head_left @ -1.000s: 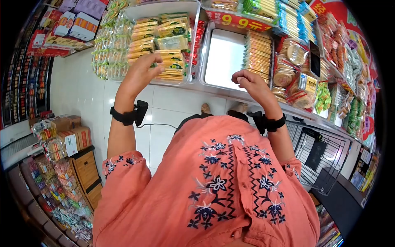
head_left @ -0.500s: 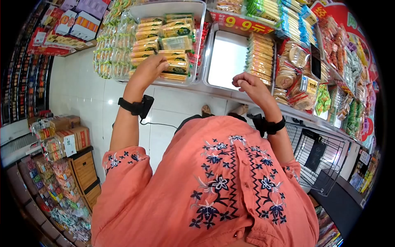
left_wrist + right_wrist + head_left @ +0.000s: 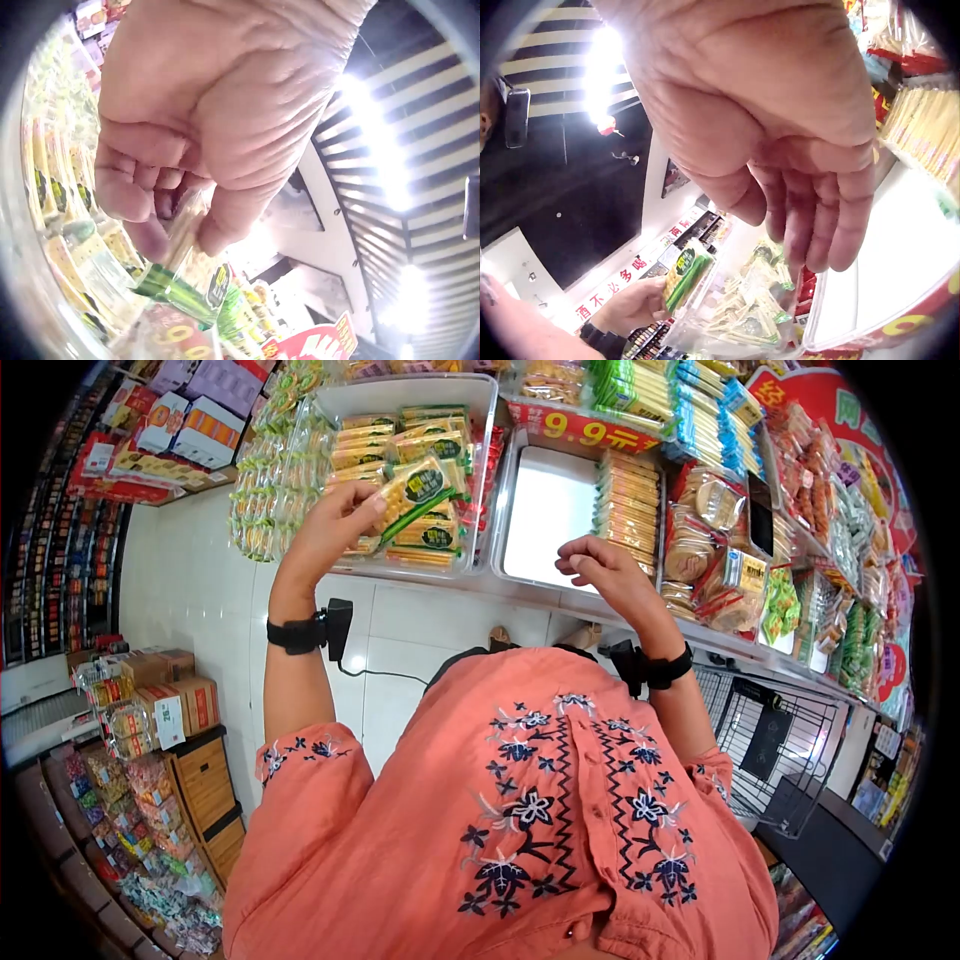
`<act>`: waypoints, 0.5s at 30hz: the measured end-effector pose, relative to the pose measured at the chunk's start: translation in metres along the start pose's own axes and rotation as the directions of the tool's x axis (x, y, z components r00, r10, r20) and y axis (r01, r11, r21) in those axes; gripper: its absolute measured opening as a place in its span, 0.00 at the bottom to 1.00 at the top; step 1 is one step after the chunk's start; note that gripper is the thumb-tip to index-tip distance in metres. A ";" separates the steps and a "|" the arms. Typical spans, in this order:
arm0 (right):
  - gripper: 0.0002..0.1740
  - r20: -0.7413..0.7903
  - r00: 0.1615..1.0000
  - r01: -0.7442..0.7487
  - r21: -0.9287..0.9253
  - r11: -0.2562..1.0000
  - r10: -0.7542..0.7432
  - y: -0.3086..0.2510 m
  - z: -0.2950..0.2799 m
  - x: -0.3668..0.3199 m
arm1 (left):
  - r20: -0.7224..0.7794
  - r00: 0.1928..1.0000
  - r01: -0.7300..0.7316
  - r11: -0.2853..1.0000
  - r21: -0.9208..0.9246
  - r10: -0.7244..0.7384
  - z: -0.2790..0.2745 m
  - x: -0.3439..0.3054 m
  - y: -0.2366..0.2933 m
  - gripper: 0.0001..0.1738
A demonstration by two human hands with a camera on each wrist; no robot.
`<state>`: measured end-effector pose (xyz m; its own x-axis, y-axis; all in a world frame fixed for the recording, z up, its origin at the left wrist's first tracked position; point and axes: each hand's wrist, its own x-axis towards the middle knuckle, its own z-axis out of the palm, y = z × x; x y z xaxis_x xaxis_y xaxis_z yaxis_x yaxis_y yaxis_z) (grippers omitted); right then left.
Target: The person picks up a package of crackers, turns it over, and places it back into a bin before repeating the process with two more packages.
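Note:
My left hand (image 3: 330, 532) pinches one end of a yellow and green cracker packet (image 3: 415, 490), tilted above the clear bin (image 3: 482, 420) of similar packets. In the left wrist view the thumb and fingers of the left hand (image 3: 217, 127) close on that packet (image 3: 196, 274). My right hand (image 3: 612, 575) hangs over the near edge of a partly filled bin (image 3: 555, 500) with a white bottom, its fingers loosely bent and holding nothing. A row of packets (image 3: 630, 505) fills that bin's right side. The right wrist view shows the right hand (image 3: 772, 127) with relaxed fingers.
A red price sign (image 3: 585, 426) stands behind the white-bottomed bin. Bagged round crackers (image 3: 690, 550) lie to its right, green-wrapped packs (image 3: 290, 480) left of the left bin. A wire cart (image 3: 780, 730) stands at the lower right, cartons (image 3: 185, 705) at the lower left.
My left hand has lifted a packet out of the pile in the left bin and drawn back a little to the left. The right hand has barely moved.

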<state>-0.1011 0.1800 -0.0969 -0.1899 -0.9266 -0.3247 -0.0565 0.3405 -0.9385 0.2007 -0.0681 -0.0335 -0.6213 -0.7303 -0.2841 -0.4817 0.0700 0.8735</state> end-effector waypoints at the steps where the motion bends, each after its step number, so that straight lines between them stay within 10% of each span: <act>1: 0.18 0.016 1.000 0.012 0.034 0.999 -0.013 -0.006 0.001 0.001 | -0.005 1.000 -0.028 0.996 -0.086 0.028 0.002 -0.002 0.002 0.18; 15: 0.24 -0.005 0.994 0.101 0.445 0.890 -0.110 -0.056 0.021 0.014 | 0.195 0.978 0.032 0.882 -0.471 0.068 0.082 -0.010 0.033 0.23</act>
<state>-0.0803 0.1442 -0.0512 -0.1874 -0.9576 -0.2189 0.3665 0.1386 -0.9200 0.1405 -0.0030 -0.0337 -0.7615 -0.5769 -0.2954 -0.1537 -0.2821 0.9470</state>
